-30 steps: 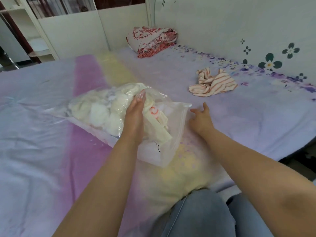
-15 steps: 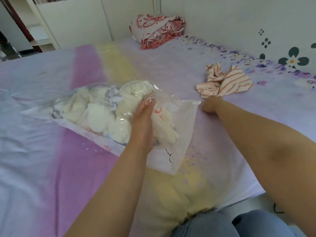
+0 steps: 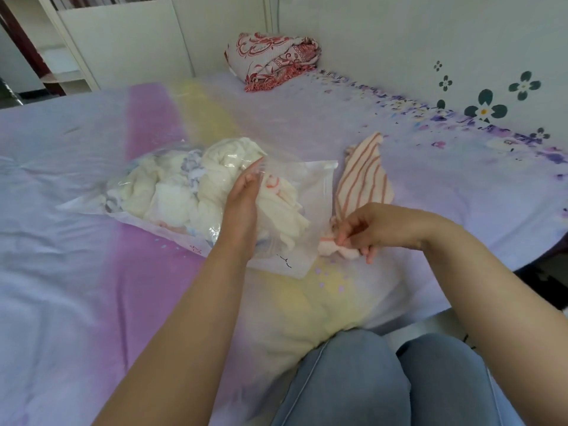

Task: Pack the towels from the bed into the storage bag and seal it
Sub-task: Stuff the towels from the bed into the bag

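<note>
A clear plastic storage bag (image 3: 313, 179) lies on the bed, its mouth towards the right. Several cream and white towels (image 3: 172, 192) fill it. My left hand (image 3: 242, 207) reaches into the bag's mouth and lies against a cream towel with a red mark (image 3: 282, 207), fingers straight. My right hand (image 3: 365, 229) pinches one end of a striped orange and cream towel (image 3: 365, 179) just right of the bag's mouth. The towel trails away from my hand across the sheet.
The bed (image 3: 92, 272) has a pastel lilac, pink and yellow sheet. A folded red-patterned blanket (image 3: 273, 59) lies at the far end by the wall. The flowered wall (image 3: 461, 56) runs along the bed's right side. My knees (image 3: 384, 382) are at the bed's near edge.
My right hand reached out to the striped towel by the wall, took hold of it and dragged it back to the bag's mouth. My left hand stayed in the bag.
</note>
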Demonstrator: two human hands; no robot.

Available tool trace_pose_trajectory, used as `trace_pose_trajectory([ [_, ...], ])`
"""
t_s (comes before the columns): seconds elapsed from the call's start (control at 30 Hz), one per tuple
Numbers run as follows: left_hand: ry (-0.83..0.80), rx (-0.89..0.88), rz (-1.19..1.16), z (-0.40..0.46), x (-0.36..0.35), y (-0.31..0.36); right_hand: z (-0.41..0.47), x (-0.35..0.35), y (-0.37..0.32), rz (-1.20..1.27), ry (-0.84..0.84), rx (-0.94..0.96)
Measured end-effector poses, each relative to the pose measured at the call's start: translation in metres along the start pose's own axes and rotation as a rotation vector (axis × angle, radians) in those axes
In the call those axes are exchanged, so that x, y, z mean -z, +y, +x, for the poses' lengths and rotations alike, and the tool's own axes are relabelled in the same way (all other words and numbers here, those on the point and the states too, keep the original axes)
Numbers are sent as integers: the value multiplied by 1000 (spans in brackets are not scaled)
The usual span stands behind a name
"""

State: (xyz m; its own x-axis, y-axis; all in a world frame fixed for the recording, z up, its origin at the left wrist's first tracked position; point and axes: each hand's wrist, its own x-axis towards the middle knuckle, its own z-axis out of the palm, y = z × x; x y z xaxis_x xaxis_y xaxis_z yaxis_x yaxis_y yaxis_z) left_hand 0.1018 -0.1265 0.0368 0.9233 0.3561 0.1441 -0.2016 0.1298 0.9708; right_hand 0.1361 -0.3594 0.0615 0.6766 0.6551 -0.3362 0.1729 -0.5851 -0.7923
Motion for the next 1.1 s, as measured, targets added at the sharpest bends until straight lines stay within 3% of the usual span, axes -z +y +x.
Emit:
trace_pose_trajectory([
  [0.07,-20,-19,-18,-6,5,5,-23,0,-19,166,-274,131],
  [0.13,-38,-10,-40,-11,11,10,-26,6,-30,291,-294,224],
  [0.2,-67,9,-59,-14,18,13,-9,17,-32,386,93,225],
  [0.27,-49,7,-50,-18,23,17,22,33,-21,288,713,148],
  [0.3,-35,3,-38,-19,24,19,41,41,-9,148,901,76],
  [0.33,-30,-2,-28,-21,25,20,57,46,5,5,931,-27],
  [0.4,-37,-7,-16,-21,26,20,84,41,38,-201,718,-230],
  [0.47,-34,-12,9,-20,26,19,101,24,62,-292,533,-283],
  [0.7,-42,-57,115,-29,24,17,88,-6,47,-593,441,-238],
  [0.77,-44,-91,134,-36,30,18,63,-9,24,-660,286,-235],
  [0.87,-72,-106,138,-48,43,21,9,-14,-17,-611,-32,-118],
  [0.93,-87,-88,115,-55,49,24,-22,-20,-42,-368,-205,97],
  [0.97,-92,-83,117,-58,51,28,-27,-27,-50,-232,-178,206],
  [1.0,-99,-84,122,-60,53,33,-25,-36,-54,-146,-46,283],
  [1.1,-135,-99,211,-66,56,47,9,-84,-53,-97,505,252],
])
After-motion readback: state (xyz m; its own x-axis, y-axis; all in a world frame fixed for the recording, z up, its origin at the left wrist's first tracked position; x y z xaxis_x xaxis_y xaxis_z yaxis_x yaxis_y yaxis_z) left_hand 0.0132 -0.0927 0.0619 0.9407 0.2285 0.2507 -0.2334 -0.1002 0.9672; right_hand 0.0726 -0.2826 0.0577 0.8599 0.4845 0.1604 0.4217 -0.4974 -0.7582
